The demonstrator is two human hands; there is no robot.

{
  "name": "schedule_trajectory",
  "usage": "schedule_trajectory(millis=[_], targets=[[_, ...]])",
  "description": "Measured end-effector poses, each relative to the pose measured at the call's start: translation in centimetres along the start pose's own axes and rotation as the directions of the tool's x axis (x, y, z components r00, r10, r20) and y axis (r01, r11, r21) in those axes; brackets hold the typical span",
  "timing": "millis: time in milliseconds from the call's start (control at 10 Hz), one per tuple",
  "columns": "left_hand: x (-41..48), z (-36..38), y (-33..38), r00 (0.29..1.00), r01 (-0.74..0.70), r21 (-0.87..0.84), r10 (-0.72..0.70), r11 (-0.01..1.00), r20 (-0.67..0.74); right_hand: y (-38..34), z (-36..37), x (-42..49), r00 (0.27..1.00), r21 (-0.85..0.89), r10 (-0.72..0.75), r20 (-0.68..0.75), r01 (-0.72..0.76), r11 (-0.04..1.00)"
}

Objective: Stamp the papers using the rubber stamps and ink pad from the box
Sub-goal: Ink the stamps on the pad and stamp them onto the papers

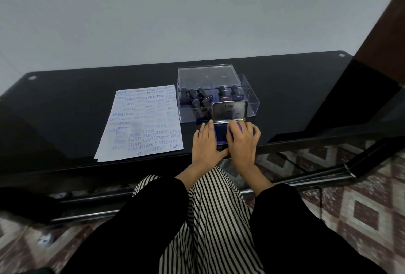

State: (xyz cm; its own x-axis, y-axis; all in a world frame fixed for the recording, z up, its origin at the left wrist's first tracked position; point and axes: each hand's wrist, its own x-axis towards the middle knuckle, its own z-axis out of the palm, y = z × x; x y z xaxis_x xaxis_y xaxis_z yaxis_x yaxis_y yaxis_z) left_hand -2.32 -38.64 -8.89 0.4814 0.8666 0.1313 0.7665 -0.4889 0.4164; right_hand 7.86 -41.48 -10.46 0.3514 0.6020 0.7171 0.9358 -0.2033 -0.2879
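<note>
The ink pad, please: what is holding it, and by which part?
The left hand rests on the left edge of the ink pad; the right hand curls round its right side.

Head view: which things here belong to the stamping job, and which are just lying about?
Job:
papers
stamps in the clear box
ink pad, open, with the left hand and right hand on it

Lying about:
box lid, propped behind the stamps
table
striped cloth on the lap
</note>
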Motion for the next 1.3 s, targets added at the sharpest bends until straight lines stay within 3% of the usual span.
schedule_trajectory(millis=[400,900,1300], targets=[[0.0,0.0,0.0,1.000,0.002,0.008,-0.002,1.000,0.006,-0.3,0.1,1.3,0.996,-0.020,0.023,0.088,-0.022,1.000],[0.0,0.1,-0.1,1.000,-0.002,-0.017,0.002,1.000,0.000,-0.3,-0.3,-0.2,1.000,0.008,-0.004,0.012,0.004,1.000],[0.1,0.1,-0.2,1.000,0.002,-0.013,-0.001,1.000,0.006,-0.7,-0.2,1.5,0.995,0.009,0.048,0.092,-0.049,0.999]])
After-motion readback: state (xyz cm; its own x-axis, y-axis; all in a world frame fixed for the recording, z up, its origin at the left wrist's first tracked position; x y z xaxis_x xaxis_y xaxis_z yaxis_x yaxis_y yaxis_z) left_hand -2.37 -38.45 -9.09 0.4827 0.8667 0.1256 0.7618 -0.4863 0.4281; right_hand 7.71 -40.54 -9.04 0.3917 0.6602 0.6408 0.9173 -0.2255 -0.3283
